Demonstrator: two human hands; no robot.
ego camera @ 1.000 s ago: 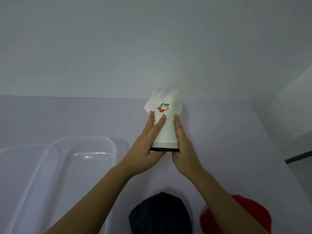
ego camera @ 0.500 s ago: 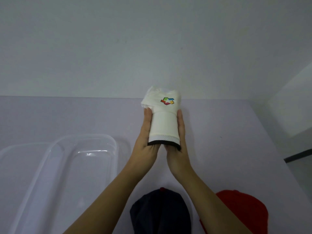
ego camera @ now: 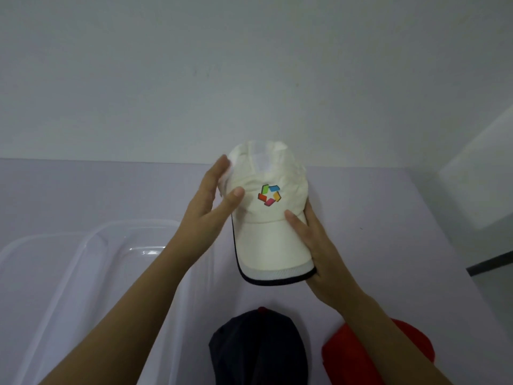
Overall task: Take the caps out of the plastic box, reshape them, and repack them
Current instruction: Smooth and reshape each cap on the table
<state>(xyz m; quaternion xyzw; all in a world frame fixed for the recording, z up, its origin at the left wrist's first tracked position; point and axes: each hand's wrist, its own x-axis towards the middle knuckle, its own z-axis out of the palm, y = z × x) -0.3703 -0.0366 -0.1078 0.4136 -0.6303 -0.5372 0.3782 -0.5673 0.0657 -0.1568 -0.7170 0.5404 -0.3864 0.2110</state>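
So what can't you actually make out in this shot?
- Head view: the white cap's back and inside face away, and its crown hides the left hand's fingers.
- Navy cap and red cap: the bottom edge and the forearms cut them off, so their brims are unseen.
- Plastic box: the left edge crops it; its far side is unseen.
- Right hand: the brim covers its fingers underneath.

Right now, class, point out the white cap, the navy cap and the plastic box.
white cap (ego camera: 273, 240), head view, on its brim.
navy cap (ego camera: 258, 348), head view, on its crown.
plastic box (ego camera: 88, 237), head view, on its far rim.
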